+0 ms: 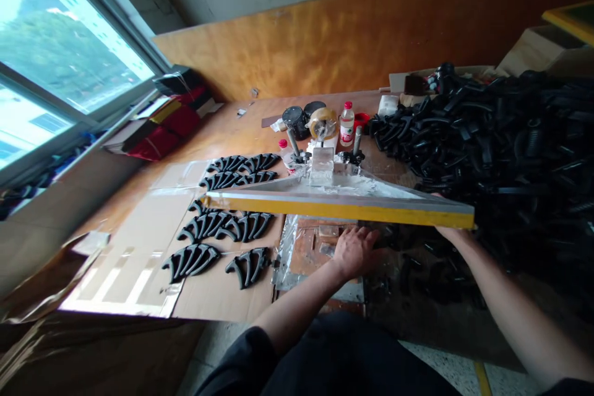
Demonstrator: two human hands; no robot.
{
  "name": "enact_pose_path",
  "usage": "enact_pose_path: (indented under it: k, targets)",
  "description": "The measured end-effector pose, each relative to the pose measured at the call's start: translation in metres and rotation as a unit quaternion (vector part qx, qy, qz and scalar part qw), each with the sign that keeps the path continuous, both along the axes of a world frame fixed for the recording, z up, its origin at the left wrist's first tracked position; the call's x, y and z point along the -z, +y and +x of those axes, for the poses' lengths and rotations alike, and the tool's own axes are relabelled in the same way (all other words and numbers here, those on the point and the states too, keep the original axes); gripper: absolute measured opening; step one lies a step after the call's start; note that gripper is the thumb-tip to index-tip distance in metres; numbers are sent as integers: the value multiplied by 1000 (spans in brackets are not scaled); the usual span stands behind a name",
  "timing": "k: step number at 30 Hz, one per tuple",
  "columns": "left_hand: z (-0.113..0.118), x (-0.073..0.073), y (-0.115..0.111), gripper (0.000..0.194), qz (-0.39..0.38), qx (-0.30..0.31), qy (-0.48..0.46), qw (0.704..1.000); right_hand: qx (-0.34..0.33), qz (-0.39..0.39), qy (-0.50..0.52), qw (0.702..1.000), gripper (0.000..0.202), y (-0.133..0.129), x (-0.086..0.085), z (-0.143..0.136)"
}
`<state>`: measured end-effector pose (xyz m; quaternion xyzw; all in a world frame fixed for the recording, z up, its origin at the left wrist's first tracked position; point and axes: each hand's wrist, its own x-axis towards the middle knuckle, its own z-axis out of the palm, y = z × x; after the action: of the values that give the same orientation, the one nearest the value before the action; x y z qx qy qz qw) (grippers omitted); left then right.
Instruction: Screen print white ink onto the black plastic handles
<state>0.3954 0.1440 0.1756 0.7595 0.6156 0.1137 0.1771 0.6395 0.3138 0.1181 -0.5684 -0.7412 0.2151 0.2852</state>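
A screen frame with a yellow front edge (338, 209) stands tilted up from a metal clamp (322, 166) over a taped wooden base (301, 249). My right hand (448, 230) grips the frame's right end, its fingers mostly hidden behind the edge. Below the frame, my left hand (356, 250) is over the right side of the base, fingers spread; whether anything lies under the palm is hidden. Small blocks (328, 231) sit on the base beside it. Left of the base, curved black parts (192, 260) lie in rows on cardboard (227, 300).
A large heap of black parts (487, 130) covers the right side. Behind the clamp stand a red-capped bottle (347, 127), a black can (295, 122), a tape roll (323, 123) and a red container (361, 120). Red boxes (155, 136) lie near the window at left.
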Motion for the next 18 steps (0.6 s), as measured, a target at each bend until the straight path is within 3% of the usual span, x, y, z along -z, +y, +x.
enact_pose_path:
  k: [4,7,10,14,18]
  targets:
    - [-35,-1,-42,36,9,-31,-77,996,-55,-79,25,995,38,-42,-4,-34]
    - [-72,1,-82,31,-25,-117,-151,981,-161,-169,79,969,51,-92,-5,-91]
    - [-111,-1,-107,32,-57,-226,-220,947,-268,-156,80,947,38,-133,-8,-154]
    - [-156,-20,-103,37,5,-322,-317,892,-334,-19,-33,942,5,-152,-10,-212]
    - [-181,-65,-70,43,149,-322,-437,826,-326,103,-170,924,13,-154,-7,-230]
